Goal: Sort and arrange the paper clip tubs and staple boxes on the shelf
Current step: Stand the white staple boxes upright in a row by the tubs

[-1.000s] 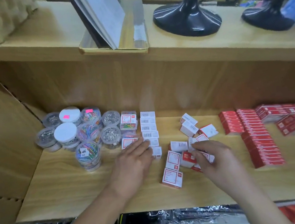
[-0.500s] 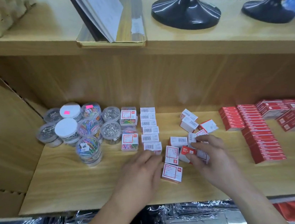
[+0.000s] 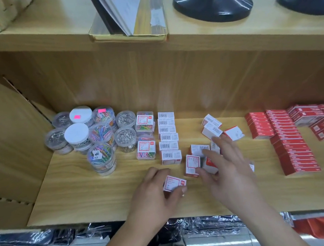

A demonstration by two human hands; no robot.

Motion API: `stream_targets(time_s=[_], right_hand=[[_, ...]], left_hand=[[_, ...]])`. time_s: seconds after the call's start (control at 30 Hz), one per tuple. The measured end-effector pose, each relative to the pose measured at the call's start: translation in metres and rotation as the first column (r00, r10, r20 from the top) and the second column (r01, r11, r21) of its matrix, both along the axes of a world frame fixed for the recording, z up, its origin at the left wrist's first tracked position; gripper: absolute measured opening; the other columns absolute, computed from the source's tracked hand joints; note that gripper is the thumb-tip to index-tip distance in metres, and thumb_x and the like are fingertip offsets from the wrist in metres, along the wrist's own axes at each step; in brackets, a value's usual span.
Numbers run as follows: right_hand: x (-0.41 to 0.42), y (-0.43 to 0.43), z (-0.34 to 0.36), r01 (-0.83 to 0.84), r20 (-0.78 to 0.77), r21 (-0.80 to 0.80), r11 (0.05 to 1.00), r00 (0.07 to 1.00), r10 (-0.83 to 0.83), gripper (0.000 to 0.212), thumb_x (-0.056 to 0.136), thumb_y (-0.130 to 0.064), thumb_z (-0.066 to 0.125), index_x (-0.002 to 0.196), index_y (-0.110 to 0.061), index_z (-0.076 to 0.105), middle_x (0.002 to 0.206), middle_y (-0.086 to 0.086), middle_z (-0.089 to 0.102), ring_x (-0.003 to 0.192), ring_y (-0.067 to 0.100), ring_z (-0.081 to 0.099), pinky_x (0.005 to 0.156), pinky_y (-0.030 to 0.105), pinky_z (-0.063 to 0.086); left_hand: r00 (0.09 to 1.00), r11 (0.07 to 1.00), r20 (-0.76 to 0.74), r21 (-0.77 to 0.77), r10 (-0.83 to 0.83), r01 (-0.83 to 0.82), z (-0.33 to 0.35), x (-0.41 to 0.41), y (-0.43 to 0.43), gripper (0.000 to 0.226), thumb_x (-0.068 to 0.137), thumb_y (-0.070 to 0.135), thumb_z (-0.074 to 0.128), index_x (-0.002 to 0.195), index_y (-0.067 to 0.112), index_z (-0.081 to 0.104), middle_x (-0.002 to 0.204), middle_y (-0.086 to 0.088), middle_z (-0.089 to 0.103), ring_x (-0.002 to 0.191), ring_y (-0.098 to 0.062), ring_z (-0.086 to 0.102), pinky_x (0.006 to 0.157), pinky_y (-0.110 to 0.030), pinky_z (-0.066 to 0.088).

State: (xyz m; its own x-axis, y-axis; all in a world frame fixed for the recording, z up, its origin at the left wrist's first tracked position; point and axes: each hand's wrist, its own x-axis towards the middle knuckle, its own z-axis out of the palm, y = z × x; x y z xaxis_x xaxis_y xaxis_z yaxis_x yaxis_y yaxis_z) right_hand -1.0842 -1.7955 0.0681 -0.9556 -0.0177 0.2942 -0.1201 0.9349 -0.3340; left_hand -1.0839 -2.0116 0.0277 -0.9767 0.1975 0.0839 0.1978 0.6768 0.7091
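Observation:
My left hand (image 3: 156, 197) grips a small white staple box with a red-framed label (image 3: 173, 182) near the shelf's front. My right hand (image 3: 226, 168) hovers with spread fingers over a loose heap of white and red staple boxes (image 3: 200, 148), touching some of them. A neat column of white barcode boxes (image 3: 168, 137) runs back from the middle. Round clear paper clip tubs (image 3: 97, 135) cluster at the left, with two square clip boxes (image 3: 145, 139) beside them.
Red staple boxes (image 3: 289, 137) lie in rows and stacks at the right of the wooden shelf (image 3: 84, 193). A cardboard divider (image 3: 5, 132) closes the left side. Above, an upper shelf carries a gold tray with a booklet (image 3: 127, 14) and two black stands (image 3: 212, 4).
My left hand left the barcode column, came forward and took hold of the front staple box. My right hand opened its fingers over the loose heap.

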Motion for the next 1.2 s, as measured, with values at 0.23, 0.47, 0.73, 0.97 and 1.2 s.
stream_targets(time_s=[0.23, 0.47, 0.73, 0.97, 1.2], right_hand=[[-0.013, -0.032, -0.012, 0.008, 0.073, 0.36, 0.933, 0.997, -0.037, 0.057, 0.082, -0.045, 0.073, 0.126, -0.01, 0.066, 0.16, 0.024, 0.028, 0.15, 0.045, 0.021, 0.118, 0.063, 0.021], [-0.006, -0.031, -0.002, 0.103, 0.019, 0.392, 0.914, 0.993, -0.12, 0.045, 0.086, -0.054, 0.06, 0.097, -0.013, 0.072, 0.136, 0.02, 0.052, 0.135, 0.044, 0.039, 0.118, 0.062, 0.02], [0.023, -0.043, -0.005, -0.013, -0.046, 0.362, 0.932, 0.998, 0.032, 0.016, 0.082, -0.034, 0.075, 0.093, -0.022, 0.076, 0.123, 0.015, 0.06, 0.119, 0.043, 0.051, 0.108, 0.06, 0.032], [0.033, -0.046, 0.001, -0.014, 0.173, 0.045, 0.999, 0.985, 0.006, 0.028, 0.087, -0.045, 0.066, 0.107, -0.025, 0.07, 0.093, -0.002, 0.063, 0.083, 0.026, 0.066, 0.06, 0.035, 0.051], [0.029, -0.05, -0.012, 0.089, 0.359, -0.264, 0.96, 0.933, 0.012, 0.014, 0.087, -0.033, 0.074, 0.1, -0.028, 0.072, 0.088, -0.011, 0.057, 0.084, 0.008, 0.056, 0.069, 0.022, 0.037]], left_hand=[[0.995, 0.995, -0.003, 0.015, 0.096, -0.096, 0.004, 0.009, -0.042, 0.059, 0.082, 0.062, 0.061, 0.124, 0.022, 0.066, 0.106, 0.012, 0.056, 0.092, -0.012, 0.064, 0.079, -0.036, 0.056], [0.983, 0.972, -0.031, 0.156, 0.181, -0.174, 0.001, 0.014, -0.049, 0.035, 0.077, 0.053, 0.073, 0.105, 0.031, 0.072, 0.1, 0.018, 0.061, 0.085, -0.002, 0.063, 0.079, -0.03, 0.054], [0.933, 0.8, 0.297, 0.5, 0.201, -0.332, -0.001, 0.005, -0.051, 0.028, 0.09, 0.007, 0.074, 0.108, 0.028, 0.072, 0.092, 0.009, 0.077, 0.08, -0.017, 0.071, 0.079, -0.032, 0.058], [0.936, 0.797, 0.319, 0.522, 0.147, -0.303, 0.003, 0.002, -0.065, 0.029, 0.09, 0.004, 0.072, 0.105, 0.029, 0.069, 0.09, 0.004, 0.077, 0.079, -0.011, 0.07, 0.079, -0.022, 0.055], [0.934, 0.837, 0.358, 0.509, 0.006, -0.201, -0.003, 0.004, -0.08, 0.037, 0.086, 0.011, 0.074, 0.121, 0.019, 0.068, 0.096, 0.006, 0.077, 0.087, -0.016, 0.069, 0.086, -0.024, 0.054]])
